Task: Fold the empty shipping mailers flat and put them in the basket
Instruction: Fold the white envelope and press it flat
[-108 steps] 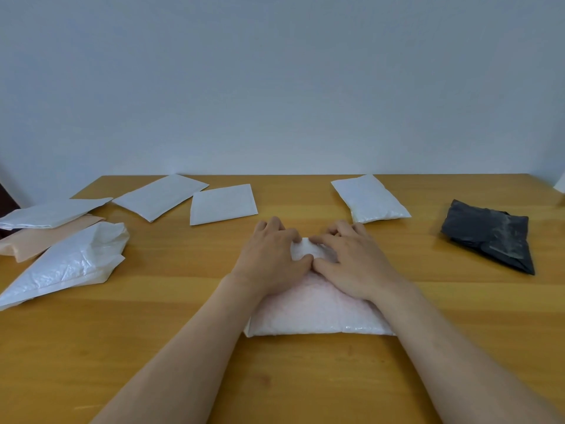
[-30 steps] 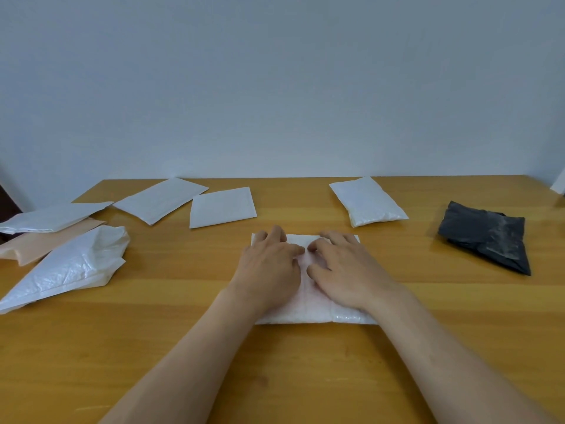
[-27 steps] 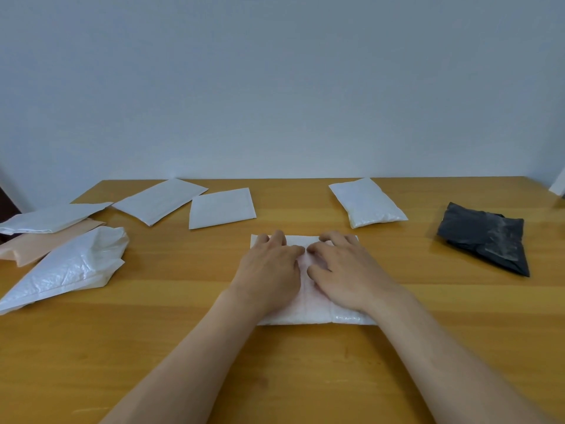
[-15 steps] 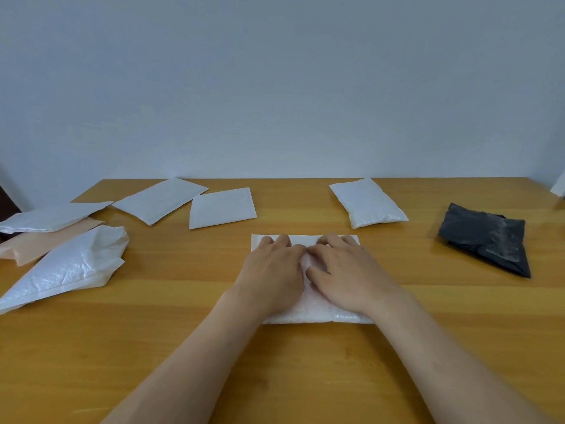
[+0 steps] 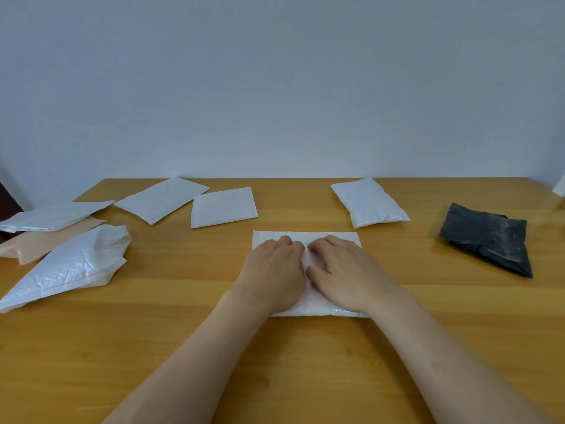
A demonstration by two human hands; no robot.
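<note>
Head view: left hand [image 5: 275,270] and right hand [image 5: 345,270], fingers [image 5: 282,244] flat atop folded white mailer [image 5: 263,236].

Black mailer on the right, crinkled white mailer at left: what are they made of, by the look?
Black mailer: probably thin poly film, semi-gloss; soft creases with a grey sheen. Crinkled white mailer: likely plastic film too, glossy; fine wrinkles catch the light.
</note>
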